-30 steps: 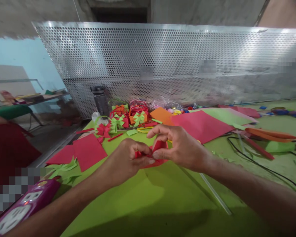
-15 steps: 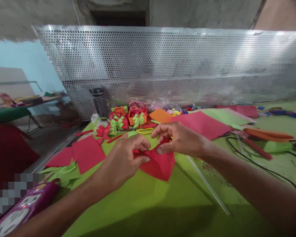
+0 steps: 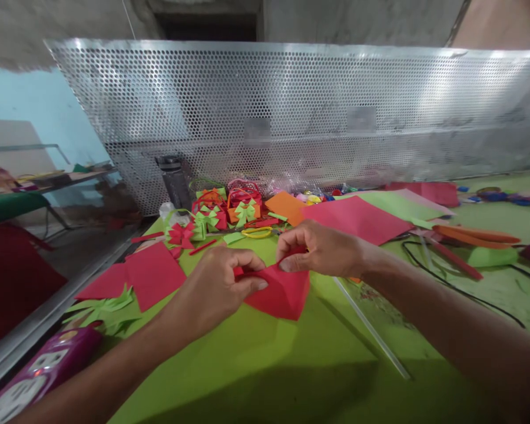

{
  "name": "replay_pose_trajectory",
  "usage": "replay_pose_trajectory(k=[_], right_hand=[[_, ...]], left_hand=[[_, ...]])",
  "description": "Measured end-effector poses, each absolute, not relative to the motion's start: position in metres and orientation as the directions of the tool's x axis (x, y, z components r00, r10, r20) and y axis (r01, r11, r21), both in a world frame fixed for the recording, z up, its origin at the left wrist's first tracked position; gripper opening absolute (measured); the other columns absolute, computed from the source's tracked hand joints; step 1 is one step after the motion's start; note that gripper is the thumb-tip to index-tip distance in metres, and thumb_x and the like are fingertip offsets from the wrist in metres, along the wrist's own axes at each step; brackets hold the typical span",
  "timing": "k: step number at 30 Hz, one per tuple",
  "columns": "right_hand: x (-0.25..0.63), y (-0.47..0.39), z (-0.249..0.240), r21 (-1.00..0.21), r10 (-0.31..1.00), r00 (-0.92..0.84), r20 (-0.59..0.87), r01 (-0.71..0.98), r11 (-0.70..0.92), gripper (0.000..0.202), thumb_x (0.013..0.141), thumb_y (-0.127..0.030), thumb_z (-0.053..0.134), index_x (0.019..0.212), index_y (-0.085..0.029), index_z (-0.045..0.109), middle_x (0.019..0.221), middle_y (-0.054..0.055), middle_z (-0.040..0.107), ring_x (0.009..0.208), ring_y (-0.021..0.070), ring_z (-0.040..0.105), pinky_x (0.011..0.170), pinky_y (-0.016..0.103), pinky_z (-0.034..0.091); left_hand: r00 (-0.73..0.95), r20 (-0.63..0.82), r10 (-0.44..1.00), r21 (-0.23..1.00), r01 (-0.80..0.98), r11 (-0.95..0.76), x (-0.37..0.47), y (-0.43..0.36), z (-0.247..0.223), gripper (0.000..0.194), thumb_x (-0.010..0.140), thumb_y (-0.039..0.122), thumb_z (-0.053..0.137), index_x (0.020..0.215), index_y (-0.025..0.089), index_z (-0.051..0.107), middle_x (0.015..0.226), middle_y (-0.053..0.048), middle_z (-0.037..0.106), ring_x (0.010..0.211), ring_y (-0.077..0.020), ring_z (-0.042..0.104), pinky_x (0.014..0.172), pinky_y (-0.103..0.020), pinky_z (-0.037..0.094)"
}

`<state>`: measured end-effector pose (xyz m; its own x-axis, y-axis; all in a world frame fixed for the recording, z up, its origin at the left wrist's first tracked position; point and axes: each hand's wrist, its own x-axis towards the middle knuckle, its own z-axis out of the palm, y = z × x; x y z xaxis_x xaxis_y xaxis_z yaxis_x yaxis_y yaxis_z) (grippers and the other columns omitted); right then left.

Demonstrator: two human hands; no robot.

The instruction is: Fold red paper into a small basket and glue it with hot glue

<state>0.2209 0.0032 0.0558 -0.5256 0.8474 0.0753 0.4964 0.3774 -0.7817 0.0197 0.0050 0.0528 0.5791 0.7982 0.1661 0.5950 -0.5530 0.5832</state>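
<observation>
A folded red paper piece hangs between my hands over the green table. My left hand pinches its left upper edge between thumb and fingers. On the right, my right hand grips the top edge with thumb and bent fingers. Just beyond my hands lie yellow-handled scissors. Red paper sheets rest to the left, beside cut green paper strips. Behind stand small red and orange paper baskets with green bows.
A dark bottle stands before the perforated metal panel. A clear stick lies right of centre. Large pink sheets, orange scissors and a black cord are at right. A purple power strip lies at lower left.
My right hand's fingers have closed down onto the red paper's top edge. Both hands still hold the paper, and the view has shifted slightly.
</observation>
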Motion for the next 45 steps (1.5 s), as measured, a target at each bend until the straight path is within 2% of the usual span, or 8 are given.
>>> replay_pose_trajectory(k=[7,11,20,34,45], right_hand=[[0.2199,0.0019,0.0569,-0.789,0.832,-0.552,0.052,0.488,0.373,0.016,0.074,-0.025,0.057,0.081,-0.013,0.066,0.066,-0.001,0.058,0.059,0.0084,0.046,0.057,0.023,0.037],[0.2196,0.0017,0.0568,-0.777,0.834,-0.549,0.059,0.499,0.384,0.015,0.072,-0.023,0.059,0.08,-0.013,0.068,0.067,-0.001,0.06,0.06,0.0088,0.047,0.058,0.023,0.038],[0.2179,-0.0017,0.0575,-0.714,0.819,-0.569,0.08,0.54,0.445,0.014,0.072,-0.016,0.053,0.074,-0.015,0.066,0.06,-0.004,0.054,0.053,0.0067,0.04,0.05,0.021,0.033],[0.2187,-0.0022,0.0585,-0.692,0.784,-0.613,0.1,0.523,0.498,0.016,0.072,-0.013,0.051,0.078,-0.015,0.066,0.071,-0.001,0.062,0.065,0.0099,0.051,0.062,0.023,0.04],[0.2172,-0.0026,0.0548,-0.67,0.82,-0.568,0.069,0.583,0.46,0.012,0.072,-0.02,0.052,0.071,-0.017,0.064,0.057,-0.005,0.051,0.051,0.0067,0.039,0.049,0.021,0.031]], left_hand=[[0.599,0.138,0.789,0.59,0.589,-0.551,0.0202,0.0036,0.052,0.015,0.072,0.029,0.056,0.068,0.017,0.065,0.056,0.003,0.055,0.053,-0.0095,0.045,0.049,-0.02,0.034],[0.612,0.128,0.781,0.591,0.584,-0.555,0.0203,0.0034,0.0513,0.015,0.073,0.029,0.056,0.07,0.018,0.066,0.059,0.003,0.058,0.055,-0.0102,0.047,0.049,-0.02,0.034],[0.647,0.158,0.746,0.572,0.556,-0.603,0.0209,0.002,0.0499,0.02,0.078,0.032,0.053,0.072,0.018,0.067,0.061,0.003,0.06,0.056,-0.0103,0.049,0.051,-0.02,0.035],[0.654,0.19,0.732,0.585,0.523,-0.62,0.0224,0.002,0.0511,0.015,0.076,0.028,0.057,0.069,0.019,0.066,0.064,0.002,0.064,0.06,-0.0108,0.054,0.057,-0.021,0.038],[0.665,0.185,0.724,0.591,0.513,-0.623,0.0218,0.0026,0.0503,0.016,0.077,0.029,0.056,0.07,0.018,0.065,0.066,0.001,0.064,0.062,-0.0119,0.056,0.058,-0.021,0.039]])
